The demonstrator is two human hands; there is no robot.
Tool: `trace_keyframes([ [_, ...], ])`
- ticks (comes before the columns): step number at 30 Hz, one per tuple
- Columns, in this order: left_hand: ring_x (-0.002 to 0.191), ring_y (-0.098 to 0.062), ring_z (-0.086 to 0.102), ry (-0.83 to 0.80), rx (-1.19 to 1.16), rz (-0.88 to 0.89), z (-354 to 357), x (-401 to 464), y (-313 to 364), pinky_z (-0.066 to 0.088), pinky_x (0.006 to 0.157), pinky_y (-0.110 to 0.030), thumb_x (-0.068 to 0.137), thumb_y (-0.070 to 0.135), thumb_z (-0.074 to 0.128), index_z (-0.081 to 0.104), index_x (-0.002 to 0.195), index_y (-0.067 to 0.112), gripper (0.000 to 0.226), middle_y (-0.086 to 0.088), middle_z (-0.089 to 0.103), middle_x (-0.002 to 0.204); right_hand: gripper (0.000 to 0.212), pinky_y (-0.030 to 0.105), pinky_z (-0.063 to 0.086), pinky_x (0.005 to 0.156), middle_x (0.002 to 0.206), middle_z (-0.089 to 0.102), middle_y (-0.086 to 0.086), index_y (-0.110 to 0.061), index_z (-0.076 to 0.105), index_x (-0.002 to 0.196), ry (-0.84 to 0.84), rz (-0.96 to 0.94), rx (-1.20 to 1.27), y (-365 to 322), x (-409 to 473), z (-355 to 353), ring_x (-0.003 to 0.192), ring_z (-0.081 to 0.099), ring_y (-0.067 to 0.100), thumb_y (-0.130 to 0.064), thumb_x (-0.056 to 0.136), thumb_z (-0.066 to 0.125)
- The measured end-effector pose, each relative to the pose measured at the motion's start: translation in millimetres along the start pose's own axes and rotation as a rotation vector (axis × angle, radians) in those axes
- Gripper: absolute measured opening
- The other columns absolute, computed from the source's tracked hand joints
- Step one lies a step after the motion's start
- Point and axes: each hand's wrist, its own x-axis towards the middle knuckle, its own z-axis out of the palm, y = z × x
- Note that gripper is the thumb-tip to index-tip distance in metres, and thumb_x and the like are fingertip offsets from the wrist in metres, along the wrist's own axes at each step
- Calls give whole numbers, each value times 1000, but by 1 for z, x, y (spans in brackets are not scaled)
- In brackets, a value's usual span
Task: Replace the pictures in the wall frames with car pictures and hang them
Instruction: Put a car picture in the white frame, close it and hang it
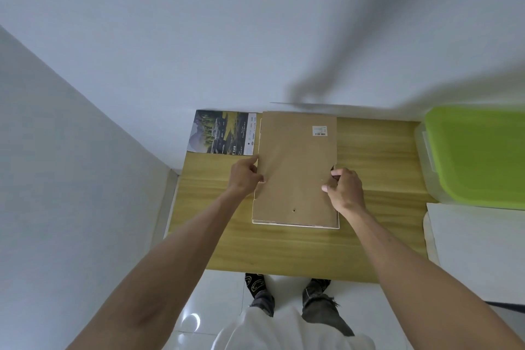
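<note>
Now face down on the wooden table (pixel 377 167), frame (pixel 297 170) right between both hands, long way pointing off from them. Left hand (pixel 245 176) pinching its left edge, right hand (pixel 345 186) gripping its right edge. Car picture (pixel 224 133) just past left hand.

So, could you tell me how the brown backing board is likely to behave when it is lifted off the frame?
The backing board looks thin and flat, so it is probably light and may bow a little. The left hand and right hand pinch opposite edges, which should keep it level. Its matte surface seems unlikely to slip. The frame beneath should stay on the table.
</note>
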Motion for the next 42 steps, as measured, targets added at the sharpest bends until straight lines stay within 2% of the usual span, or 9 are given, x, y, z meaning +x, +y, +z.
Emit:
trace_keyframes([
  [5, 74, -16, 53, 0, 19, 3, 5, 1, 2, 46, 73, -26, 69, -2, 82, 54, 137, 12, 75, -3, 58, 79, 45, 29, 40, 95, 132, 51, 14, -6, 56, 128, -18, 11, -30, 2, 3, -2, 119, 53, 28, -10, 86, 72],
  [12, 86, -19, 52, 41, 139, -42, 11, 2, 1, 47, 81, -30, 67, 10, 88, 56, 134, 11, 75, -6, 53, 96, 43, 26, 39, 95, 131, 52, 14, -4, 58, 127, -14, 21, -29, 3, 4, 2, 120, 52, 27, -5, 86, 71],
  [16, 88, -23, 64, 13, 170, -124, 11, 2, -1, 53, 89, -39, 66, 16, 89, 60, 132, 14, 72, -6, 66, 95, 41, 35, 43, 93, 124, 61, 7, -11, 63, 123, -16, -9, -207, 2, 6, 3, 124, 43, 27, -17, 85, 74],
  [22, 92, -26, 65, 17, 298, -98, 12, 2, 2, 51, 80, -36, 75, 15, 82, 69, 111, 5, 40, -5, 66, 102, 35, 35, 43, 79, 120, 61, 7, -11, 66, 121, -61, -68, -410, -5, 7, 3, 122, 43, 28, -21, 89, 71],
  [25, 96, -33, 61, -81, 581, 27, 10, 2, 9, 42, 73, -34, 82, 23, 75, 67, 99, 0, 29, -12, 61, 102, 37, 36, 44, 85, 118, 59, 7, -11, 64, 117, -120, -90, -558, -14, 14, -4, 122, 46, 28, -27, 85, 75],
  [30, 97, -32, 62, -228, 905, 200, 4, 10, 16, 41, 71, -33, 88, 34, 68, 66, 101, 0, 36, -11, 58, 107, 80, 35, 43, 101, 141, 38, 12, -12, 43, 138, -198, -210, -740, -29, 31, -8, 131, 38, 28, -27, 72, 85],
  [35, 98, -28, 63, -300, 1073, 324, 1, 16, 22, 51, 75, -38, 88, 44, 65, 67, 104, 2, 45, -9, 56, 107, 114, 51, 23, 120, 163, -23, 7, -21, -4, 159, -538, -251, -709, -36, 49, -17, 152, -15, 27, -22, 80, 79],
  [40, 124, -27, 44, -222, 1281, 531, 13, 35, 49, 41, 104, -38, 62, 44, 86, 59, 119, 2, 76, -11, 43, 133, 137, 46, 18, 120, 156, 9, 19, -10, 6, 154, -392, -359, -970, -41, 49, -8, 147, 14, 36, -51, 54, 92],
  [42, 144, -33, 22, -286, 1282, 519, 21, 46, 56, 22, 119, -39, 60, 33, 91, 32, 143, -2, 108, -18, 19, 155, 148, 47, 9, 123, 161, -8, 20, -11, -6, 155, -398, -376, -955, -44, 54, -2, 151, 0, 37, -46, 53, 94],
])
